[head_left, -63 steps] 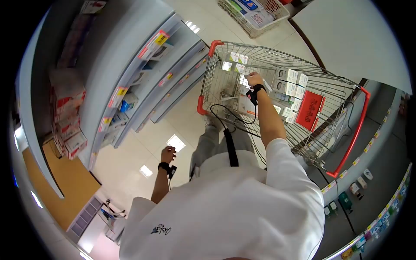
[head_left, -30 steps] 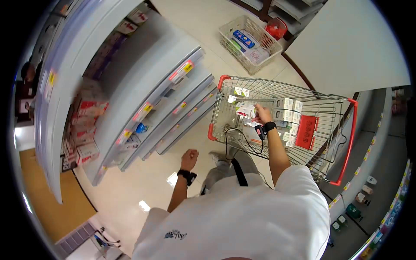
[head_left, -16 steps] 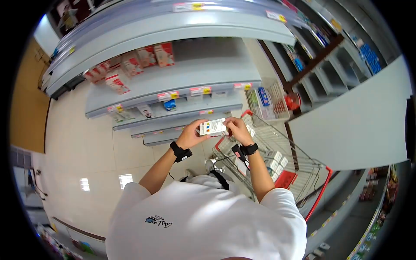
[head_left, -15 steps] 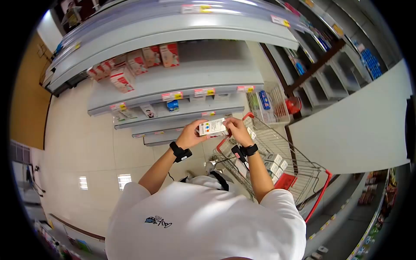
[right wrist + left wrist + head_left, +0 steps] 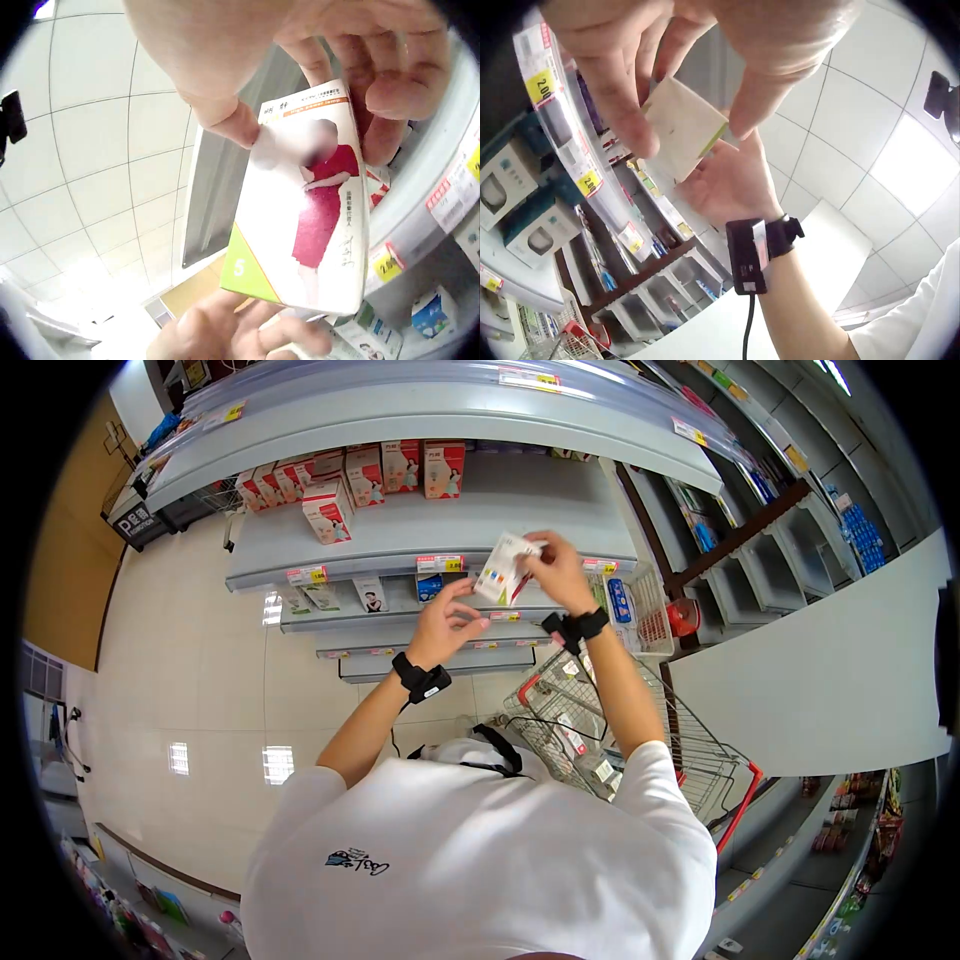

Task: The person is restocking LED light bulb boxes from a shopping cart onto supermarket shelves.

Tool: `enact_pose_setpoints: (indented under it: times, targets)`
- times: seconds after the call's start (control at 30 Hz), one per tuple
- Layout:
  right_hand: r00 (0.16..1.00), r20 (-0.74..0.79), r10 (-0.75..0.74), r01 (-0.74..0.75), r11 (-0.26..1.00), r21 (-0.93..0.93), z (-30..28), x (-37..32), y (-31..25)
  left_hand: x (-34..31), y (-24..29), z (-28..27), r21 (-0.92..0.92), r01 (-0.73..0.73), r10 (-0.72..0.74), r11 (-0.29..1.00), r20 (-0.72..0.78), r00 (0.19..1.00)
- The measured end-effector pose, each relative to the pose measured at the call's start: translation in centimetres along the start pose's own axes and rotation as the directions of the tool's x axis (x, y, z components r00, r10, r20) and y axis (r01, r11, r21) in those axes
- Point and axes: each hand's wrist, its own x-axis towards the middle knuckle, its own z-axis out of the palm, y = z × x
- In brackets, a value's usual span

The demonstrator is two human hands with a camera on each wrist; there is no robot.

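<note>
A white carton (image 5: 499, 573) is tilted in front of the shelf, pinched at its upper end by the right hand (image 5: 561, 574). In the right wrist view the carton (image 5: 300, 217) shows a figure in red and a green corner marked 5; the thumb and fingers of the right hand (image 5: 225, 52) grip its opposite end. The left hand (image 5: 438, 632) is just below and left of the carton, fingers spread and thumb apart from it. The left wrist view has the carton (image 5: 679, 127) beyond the left hand's (image 5: 765, 37) fingers and thumb, its plain side showing.
Red-and-white boxes (image 5: 327, 512) stand on the shelf (image 5: 540, 520), with price tags along its front edge. Lower shelves hold a blue pack (image 5: 429, 588) and other boxes. At the right are a wire cart (image 5: 690, 745) holding boxes, and a basket (image 5: 655, 622).
The right hand has taken the carton from the cart and raised it toward the shelf. The left hand came up to hold it too, then let go, its fingers now spread. The view turned toward the shelf.
</note>
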Motion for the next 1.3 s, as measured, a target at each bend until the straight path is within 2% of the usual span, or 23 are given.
enact_pose_setpoints:
  times: [0.07,0.13,0.17,0.2,0.27,0.3,0.33,0.37,0.4,0.43,0.47,0.5,0.53,0.6,0.73,0.9,1.17,1.2,1.23,1.3]
  targets:
    - [1.000,-0.021,0.017,-0.019,0.995,-0.093,-1.2,2.8,1.6,0.0,-0.1,-0.3,-0.033,0.009,-0.010,0.999,-0.020,1.000]
    - [0.994,-0.106,0.009,-0.035,0.969,-0.245,-2.8,5.6,3.4,-0.2,-0.4,-2.0,0.041,0.090,-0.090,0.995,-0.008,0.996]
    - [0.990,-0.129,-0.053,-0.006,0.908,-0.420,-6.7,10.2,5.2,-1.3,-0.2,-2.9,0.057,0.162,-0.157,0.985,-0.074,0.985]
    - [0.987,-0.117,-0.106,0.021,0.821,-0.571,-9.1,14.9,7.8,-2.8,0.4,-4.1,0.109,0.131,-0.118,0.985,-0.121,0.986]
    - [0.934,-0.343,-0.097,-0.141,0.784,-0.605,-10.1,18.0,8.9,-3.5,1.5,-4.2,0.140,0.164,-0.141,0.976,-0.161,0.977]
    - [0.935,-0.341,-0.103,-0.170,0.712,-0.681,-9.8,20.4,10.5,-4.0,0.5,-5.0,0.120,0.189,-0.162,0.975,-0.202,0.966]
    - [0.917,-0.380,-0.122,-0.221,0.639,-0.737,-11.4,21.4,11.1,-3.7,0.2,-6.1,0.167,0.140,-0.103,0.976,-0.211,0.972]
    - [0.973,-0.226,0.053,-0.193,0.724,-0.662,-10.8,22.9,10.0,-5.5,-0.5,-6.6,0.199,0.131,-0.069,0.971,-0.291,0.954]
    - [0.974,-0.087,0.209,-0.220,0.790,-0.572,-11.9,24.1,8.6,-6.2,-1.0,-7.2,0.189,0.146,-0.079,0.971,-0.323,0.943]
    - [0.976,-0.058,0.208,-0.202,0.789,-0.581,-12.7,26.3,10.7,-6.8,-1.4,-7.7,0.186,0.185,-0.106,0.965,-0.368,0.924]
    - [0.995,-0.096,-0.028,-0.054,0.652,-0.756,-13.8,29.0,14.5,-7.5,-1.1,-7.5,0.186,0.221,-0.127,0.958,-0.415,0.901]
    - [0.959,-0.081,-0.272,0.053,0.452,-0.891,-13.7,31.3,16.9,-8.1,-1.1,-7.7,0.211,0.232,-0.115,0.949,-0.453,0.884]
    - [0.943,-0.059,-0.327,0.079,0.393,-0.916,-13.6,32.1,17.5,-8.5,-1.4,-7.9,0.207,0.237,-0.114,0.949,-0.477,0.872]
    - [0.950,0.008,-0.312,0.137,0.393,-0.909,-13.5,33.4,17.8,-9.3,-1.9,-8.2,0.141,0.297,-0.171,0.945,-0.560,0.810]
    - [0.941,0.088,-0.327,0.211,0.362,-0.908,-13.5,35.6,18.6,-10.9,-3.5,-8.2,0.138,0.303,-0.158,0.943,-0.614,0.774]
    - [0.918,0.126,-0.376,0.253,0.310,-0.916,-13.7,35.8,19.4,-11.8,-4.0,-7.8,0.071,0.355,-0.222,0.932,-0.663,0.715]
    - [0.865,0.106,-0.490,0.233,0.206,-0.950,-15.1,33.6,19.7,-11.4,-4.4,-8.7,0.088,0.317,-0.197,0.944,-0.621,0.759]
    - [0.856,0.107,-0.507,0.223,0.175,-0.959,-15.4,33.0,19.5,-11.4,-4.3,-8.8,0.101,0.332,-0.205,0.938,-0.610,0.765]
    - [0.842,0.106,-0.529,0.209,0.139,-0.968,-15.8,32.6,19.7,-11.5,-4.6,-9.1,0.102,0.287,-0.166,0.952,-0.617,0.769]
    - [0.789,0.171,-0.590,0.148,-0.087,-0.985,-17.5,32.4,21.1,-11.7,-5.2,-9.8,0.104,0.266,-0.156,0.958,-0.590,0.793]
